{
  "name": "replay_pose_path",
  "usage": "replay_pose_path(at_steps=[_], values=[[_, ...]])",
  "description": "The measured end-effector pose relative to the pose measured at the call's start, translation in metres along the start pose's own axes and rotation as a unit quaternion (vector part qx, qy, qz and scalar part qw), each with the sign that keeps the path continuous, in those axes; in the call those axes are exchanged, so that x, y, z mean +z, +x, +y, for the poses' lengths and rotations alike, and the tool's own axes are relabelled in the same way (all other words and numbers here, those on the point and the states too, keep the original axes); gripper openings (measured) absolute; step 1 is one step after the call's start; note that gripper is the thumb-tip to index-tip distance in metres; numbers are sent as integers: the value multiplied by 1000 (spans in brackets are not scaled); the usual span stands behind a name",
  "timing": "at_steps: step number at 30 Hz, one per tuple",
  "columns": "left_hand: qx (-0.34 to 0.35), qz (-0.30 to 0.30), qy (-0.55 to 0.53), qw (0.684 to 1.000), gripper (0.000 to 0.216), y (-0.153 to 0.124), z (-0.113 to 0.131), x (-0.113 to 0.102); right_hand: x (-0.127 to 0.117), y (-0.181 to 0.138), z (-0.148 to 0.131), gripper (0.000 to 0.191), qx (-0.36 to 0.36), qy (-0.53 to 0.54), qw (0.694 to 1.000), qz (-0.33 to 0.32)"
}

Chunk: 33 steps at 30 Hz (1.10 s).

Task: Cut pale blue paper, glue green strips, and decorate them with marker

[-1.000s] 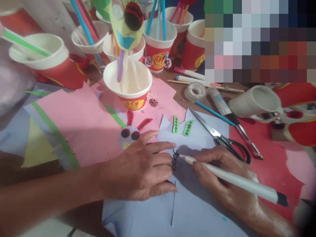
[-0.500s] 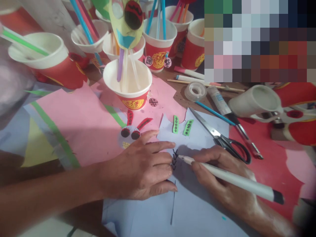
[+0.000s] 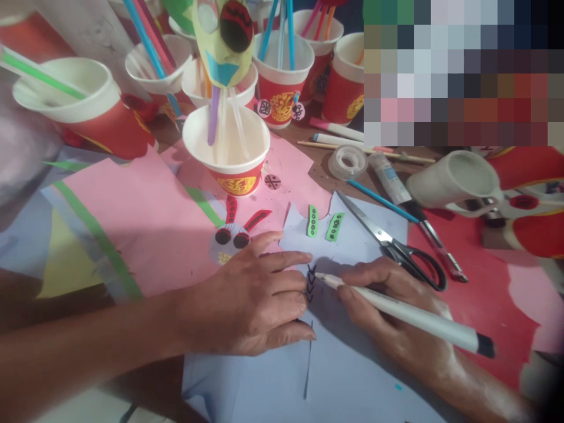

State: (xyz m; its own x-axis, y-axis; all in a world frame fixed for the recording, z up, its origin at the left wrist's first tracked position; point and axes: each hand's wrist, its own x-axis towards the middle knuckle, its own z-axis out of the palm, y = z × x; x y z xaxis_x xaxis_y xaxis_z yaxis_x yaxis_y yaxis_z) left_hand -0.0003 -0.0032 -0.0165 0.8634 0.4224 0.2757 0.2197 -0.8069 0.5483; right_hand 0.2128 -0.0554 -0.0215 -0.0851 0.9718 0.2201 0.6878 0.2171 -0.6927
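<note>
My left hand (image 3: 258, 302) lies flat with fingers stretched out on a pale blue sheet of paper (image 3: 343, 364), pressing it down. My right hand (image 3: 392, 311) is closed round a white marker pen (image 3: 405, 314) with a black end cap. The pen's tip touches the paper beside a short column of black chevron marks (image 3: 311, 284), just off my left fingertips. A thin dark line runs down the paper below the marks. Two small green strips with black dots (image 3: 324, 224) lie on the sheet's far edge.
Scissors (image 3: 396, 249) lie open just beyond my right hand. A tape roll (image 3: 348, 161), a glue tube (image 3: 390, 176) and pens lie further back. Red-and-white paper cups (image 3: 227, 150) with straws crowd the far side. Pink paper (image 3: 145, 223) with a paper eye cut-out (image 3: 231, 238) lies to the left.
The pen's rear end has swung slightly left and up, and its tip has crept a little up along the chevron marks. My left hand has stayed put.
</note>
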Motion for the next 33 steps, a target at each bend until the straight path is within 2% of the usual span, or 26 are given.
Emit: replay_pose_path(at_steps=[11, 23, 28, 33], values=[[3, 4, 5, 1000, 24, 0, 1, 0, -3, 0, -3, 10, -5, 12, 1000, 2], [-3, -1, 0, 1000, 25, -1, 0, 0, -8, -1, -8, 10, 94, -15, 995, 21], [-7, 5, -11, 1000, 23, -1, 1, 0, -7, -1, -7, 5, 134, 44, 989, 35], [-11, 4, -26, 1000, 22, 0, 0, 0, -5, -1, -9, 12, 123, 111, 985, 48]])
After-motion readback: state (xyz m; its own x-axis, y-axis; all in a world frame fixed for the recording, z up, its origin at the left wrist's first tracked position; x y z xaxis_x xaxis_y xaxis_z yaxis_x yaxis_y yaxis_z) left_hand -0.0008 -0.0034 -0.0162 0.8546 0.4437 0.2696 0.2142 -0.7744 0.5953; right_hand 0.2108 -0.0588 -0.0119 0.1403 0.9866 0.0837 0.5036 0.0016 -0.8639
